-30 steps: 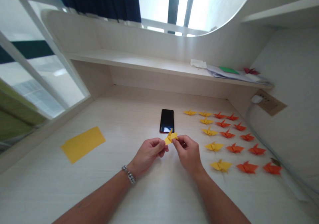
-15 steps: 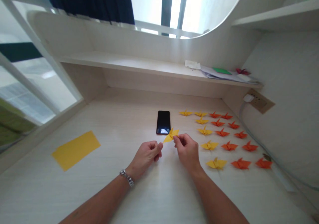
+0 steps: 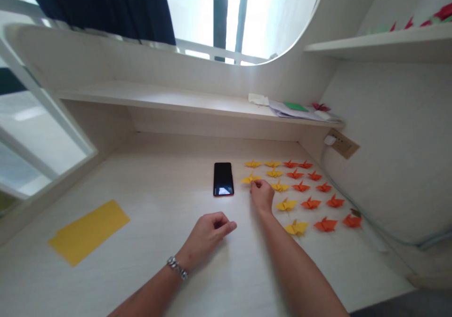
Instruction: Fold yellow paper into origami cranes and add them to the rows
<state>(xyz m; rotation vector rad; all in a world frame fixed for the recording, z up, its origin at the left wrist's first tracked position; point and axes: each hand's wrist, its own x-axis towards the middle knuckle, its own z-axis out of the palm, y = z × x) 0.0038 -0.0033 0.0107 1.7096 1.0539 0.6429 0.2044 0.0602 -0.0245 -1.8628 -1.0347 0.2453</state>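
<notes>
My right hand pinches the edge of a yellow paper crane between thumb and fingertips. That crane is low at the desk surface, just right of the black phone and in front of another yellow crane. Whether it rests fully on the desk I cannot tell. Nearer to me, my left hand hovers or rests over the desk with its fingers loosely curled, the thumb pointing right and nothing held. A beaded bracelet circles the left wrist.
Several yellow cranes and orange cranes stand in rows on the right. Yellow paper sheets lie at the left. Papers sit on the rear shelf. A cable runs from the wall socket.
My right hand has carried the yellow crane away from my left hand, forward and right, down beside the phone. My left hand has drawn back a little. The camera view has turned right.
</notes>
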